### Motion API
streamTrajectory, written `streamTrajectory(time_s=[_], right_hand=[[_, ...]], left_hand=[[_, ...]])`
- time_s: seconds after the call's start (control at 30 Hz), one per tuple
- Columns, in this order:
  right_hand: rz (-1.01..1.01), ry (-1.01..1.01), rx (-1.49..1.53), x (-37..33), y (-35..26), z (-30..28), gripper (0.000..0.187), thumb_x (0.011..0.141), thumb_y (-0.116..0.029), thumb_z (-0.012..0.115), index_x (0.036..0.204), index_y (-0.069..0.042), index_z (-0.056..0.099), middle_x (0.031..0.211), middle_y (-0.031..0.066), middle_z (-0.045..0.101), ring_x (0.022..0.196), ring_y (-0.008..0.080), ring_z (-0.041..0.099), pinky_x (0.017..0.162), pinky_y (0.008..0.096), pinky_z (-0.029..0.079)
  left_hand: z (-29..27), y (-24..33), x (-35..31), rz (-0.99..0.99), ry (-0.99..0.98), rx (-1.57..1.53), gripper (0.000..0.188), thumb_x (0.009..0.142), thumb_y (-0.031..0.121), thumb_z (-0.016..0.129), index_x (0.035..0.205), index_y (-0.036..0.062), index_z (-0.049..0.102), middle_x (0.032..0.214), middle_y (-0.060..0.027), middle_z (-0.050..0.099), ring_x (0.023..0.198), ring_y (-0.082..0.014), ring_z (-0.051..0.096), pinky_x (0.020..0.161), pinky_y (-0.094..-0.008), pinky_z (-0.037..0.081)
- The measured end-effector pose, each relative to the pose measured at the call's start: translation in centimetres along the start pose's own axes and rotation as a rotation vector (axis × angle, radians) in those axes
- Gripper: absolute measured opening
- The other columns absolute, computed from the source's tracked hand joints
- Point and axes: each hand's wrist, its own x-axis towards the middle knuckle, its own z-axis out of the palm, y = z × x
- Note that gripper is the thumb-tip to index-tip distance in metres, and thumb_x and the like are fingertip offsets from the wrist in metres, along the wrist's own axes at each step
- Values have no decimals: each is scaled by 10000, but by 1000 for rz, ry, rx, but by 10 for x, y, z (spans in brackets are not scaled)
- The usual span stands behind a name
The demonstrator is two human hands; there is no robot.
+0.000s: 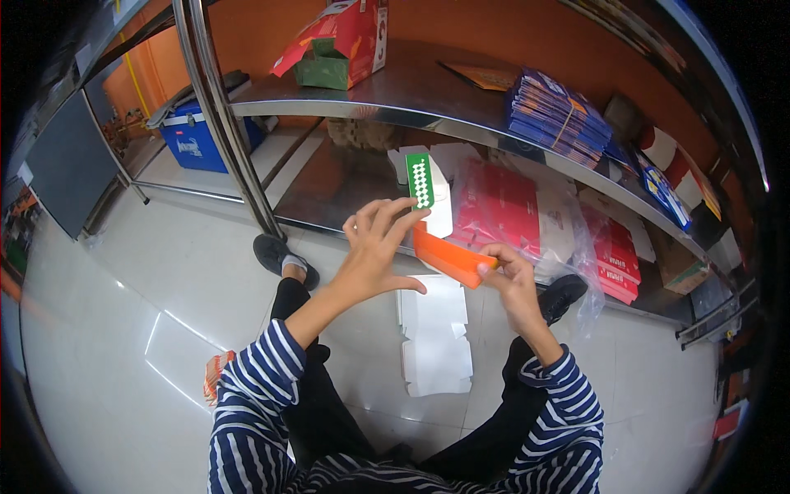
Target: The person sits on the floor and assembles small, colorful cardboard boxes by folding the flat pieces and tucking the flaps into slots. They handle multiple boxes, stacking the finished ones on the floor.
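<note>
A partly folded cardboard carton (448, 257) is held up in front of me, with an orange side, a green patterned panel (420, 179) standing up at its far end and a white flap beside that. My right hand (514, 288) pinches the near right end of the orange side between thumb and fingers. At the far left end is my left hand (374, 243), its fingers spread and thumb stretched out. Its fingertips reach the base of the green panel; whether they press on it I cannot tell. Below the carton, flat white carton blanks (436, 333) lie on the floor between my legs.
Ahead stands a metal shelf (395, 115). A red and green box (346, 53) and a strapped stack of blue printed pieces (559, 115) sit on its upper level. Red packs (506, 206) in clear plastic fill the lower one. A blue cooler (193, 140) is at left.
</note>
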Motion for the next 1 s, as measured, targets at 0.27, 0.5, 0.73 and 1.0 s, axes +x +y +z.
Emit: streamTrajectory(time_s=[0.27, 0.5, 0.73, 1.0], right_hand=[[-1, -237, 258, 7, 18, -25, 145, 790, -119, 579, 922, -65, 551, 870, -6, 539, 866, 111, 493, 823, 254, 342], [-594, -161, -869, 5, 2, -3, 201, 755, -171, 637, 898, -42, 579, 864, 71, 566, 857, 218, 524, 824, 324, 355], [-745, -92, -850, 5, 9, 15, 201, 684, -136, 693, 844, -59, 597, 786, 54, 553, 771, 225, 517, 752, 342, 351], [-914, -24, -961, -1, 20, 23, 216, 585, -106, 703, 756, -87, 573, 740, 17, 530, 674, 190, 495, 684, 344, 346]], left_hand=[[-4, -20, -1, 68, -207, -258, 329, 760, 329, 639, 1051, 178, 612, 1295, -15, 410, 1221, -277, 252, 974, -448, 165], [2, -8, -5, 124, -191, -174, 94, 760, 206, 622, 778, 121, 658, 1038, 60, 556, 1161, -257, 348, 906, -491, 161], [12, -2, -4, 33, -237, -256, 77, 712, 146, 622, 739, 93, 671, 769, 27, 587, 994, -205, 445, 870, -514, 198], [12, 8, -6, 59, -336, -226, 115, 675, 94, 590, 730, 93, 690, 690, 20, 549, 905, -200, 438, 811, -484, 229]])
